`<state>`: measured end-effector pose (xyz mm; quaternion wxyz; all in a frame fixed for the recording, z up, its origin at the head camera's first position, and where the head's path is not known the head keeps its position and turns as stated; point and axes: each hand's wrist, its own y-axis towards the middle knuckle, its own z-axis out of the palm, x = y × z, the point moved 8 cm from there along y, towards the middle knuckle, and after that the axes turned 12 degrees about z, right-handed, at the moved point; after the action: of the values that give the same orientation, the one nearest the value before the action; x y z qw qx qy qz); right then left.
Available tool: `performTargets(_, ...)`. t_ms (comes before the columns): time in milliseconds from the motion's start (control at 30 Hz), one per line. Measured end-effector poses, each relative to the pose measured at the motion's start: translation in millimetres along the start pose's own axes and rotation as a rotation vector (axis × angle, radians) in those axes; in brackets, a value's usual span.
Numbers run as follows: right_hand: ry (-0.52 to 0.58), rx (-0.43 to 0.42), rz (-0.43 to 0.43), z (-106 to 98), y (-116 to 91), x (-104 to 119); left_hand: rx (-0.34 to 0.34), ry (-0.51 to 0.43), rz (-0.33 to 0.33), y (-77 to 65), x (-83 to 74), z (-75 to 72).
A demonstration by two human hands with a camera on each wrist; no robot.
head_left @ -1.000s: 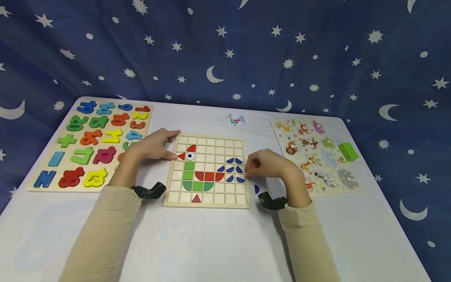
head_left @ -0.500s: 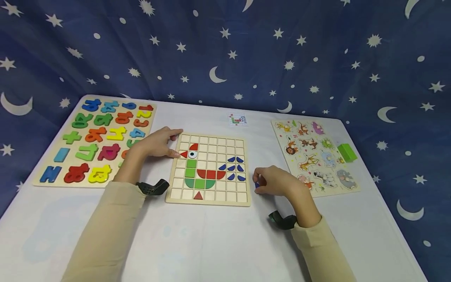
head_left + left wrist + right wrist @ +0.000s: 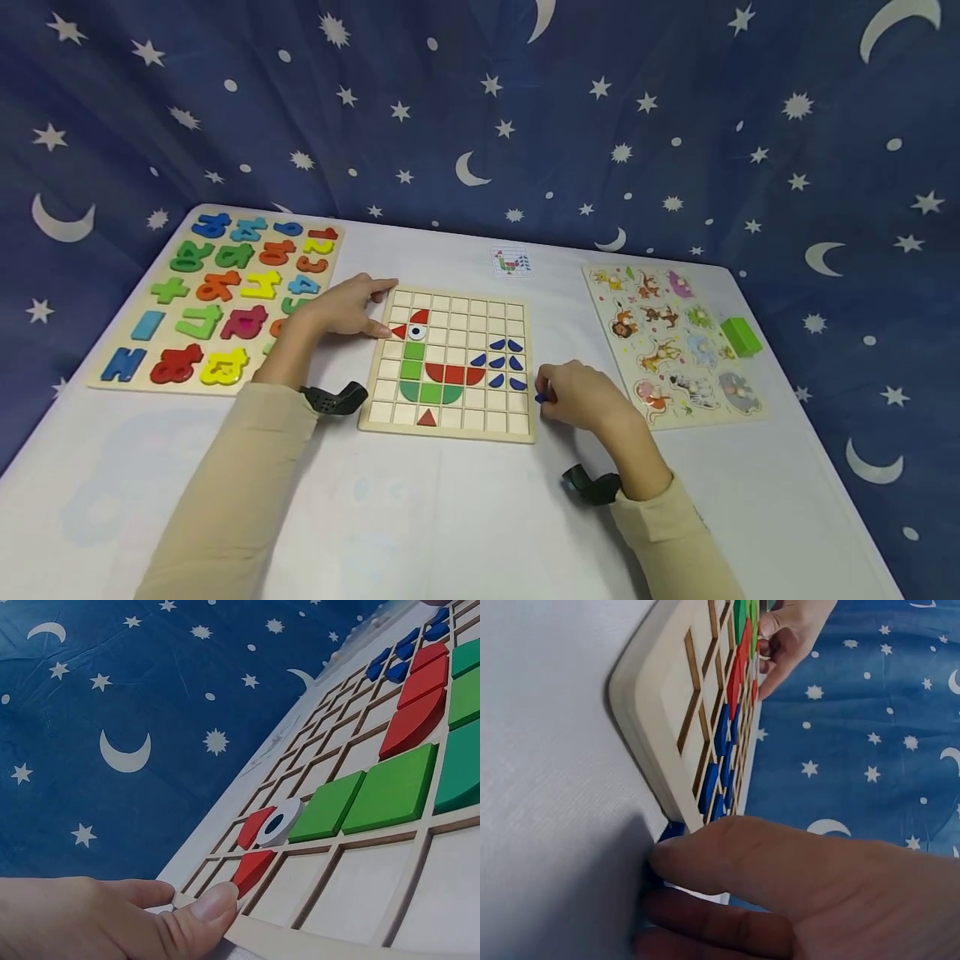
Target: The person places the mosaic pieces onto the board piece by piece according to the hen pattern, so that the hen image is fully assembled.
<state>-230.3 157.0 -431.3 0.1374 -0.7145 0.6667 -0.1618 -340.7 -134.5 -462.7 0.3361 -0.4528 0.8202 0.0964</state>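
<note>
A wooden grid board [image 3: 497, 422] lies in the middle of the table, with colored pieces forming a bird: red beak, white eye piece [image 3: 416, 332], green squares [image 3: 412, 360], red body pieces and several blue tail pieces [image 3: 497, 362]. At the board's left edge rests my left hand [image 3: 347, 307]; its index finger reaches the far corner and its thumb [image 3: 214, 901] touches the frame near the red beak. Just off the right edge, my right hand [image 3: 585, 396] pinches a small dark blue piece [image 3: 673, 830] between thumb and fingers. The fingers hide most of that piece.
A small picture card [image 3: 512, 261] with a similar bird lies behind the board. On the left is a number puzzle [image 3: 142, 377]; on the right, an animal puzzle [image 3: 630, 287] with a green block [image 3: 741, 337] beside it. A starry curtain [image 3: 420, 75] hangs behind.
My right hand has moved from the board's right edge to the loose blue piece on the table, taken hold of it and lifted slightly toward the board. The left hand stays at the board.
</note>
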Motion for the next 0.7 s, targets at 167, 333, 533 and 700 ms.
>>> performTargets(167,-0.032,-0.039,0.029,-2,3,-4,-0.005,0.005,0.000,-1.4,0.3,0.2)
performTargets(333,0.030,-0.083,-0.005,-5,3,-6,-0.005,0.013,-0.003,-0.4,1.7,1.9)
performTargets(533,0.169,-0.138,-0.115,-10,-5,13,-0.008,0.005,-0.019,-1.0,1.7,0.7)
performTargets(700,0.196,-0.122,-0.108,-3,-5,21,-0.011,0.009,-0.015,-1.1,0.7,-0.8)
